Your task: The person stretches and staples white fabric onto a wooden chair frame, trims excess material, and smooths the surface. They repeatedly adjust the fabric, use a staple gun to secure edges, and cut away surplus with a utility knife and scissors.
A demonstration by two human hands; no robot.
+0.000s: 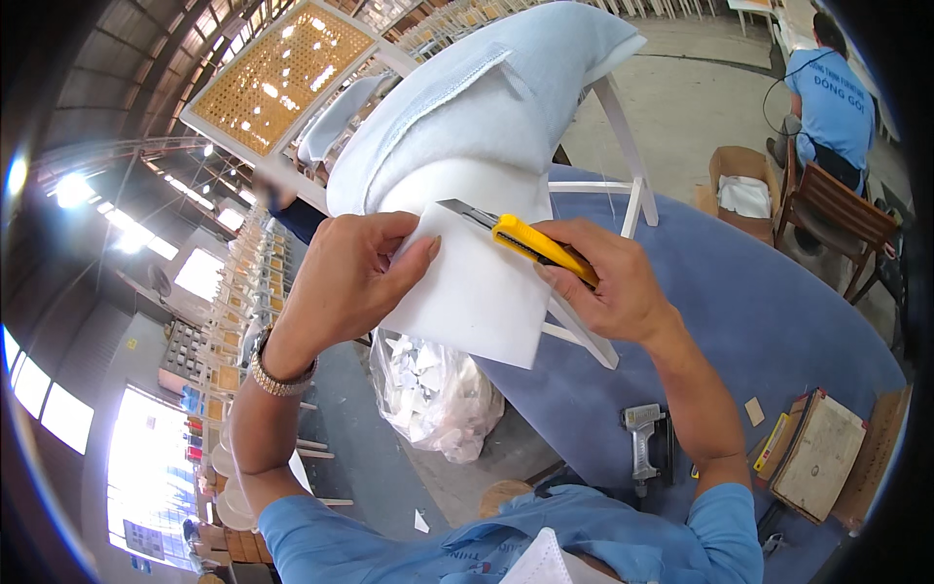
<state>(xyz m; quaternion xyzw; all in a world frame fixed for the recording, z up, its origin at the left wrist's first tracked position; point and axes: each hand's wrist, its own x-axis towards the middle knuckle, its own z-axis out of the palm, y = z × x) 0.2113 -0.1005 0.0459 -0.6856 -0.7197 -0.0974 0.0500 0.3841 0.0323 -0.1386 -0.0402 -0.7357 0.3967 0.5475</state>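
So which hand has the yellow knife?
The right hand: it grips the yellow knife, blade out. The left hand, wearing a metal wristband, holds the white sheet instead.

The slim yellow utility knife handle (545, 249) looks like glossy plastic, its bare metal blade (465, 211) smooth. The white rectangular sheet (467, 302) appears smooth and matt; the pale blue-grey cloth (467, 112), soft and fuzzy. The silver pistol-shaped nail gun (642, 446) is metal, the clear bag (448, 428) crinkled, shiny plastic.

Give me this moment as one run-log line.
left hand: holding white sheet; right hand: gripping yellow knife, blade out; chair: on blue table; plastic bag: white scraps inside
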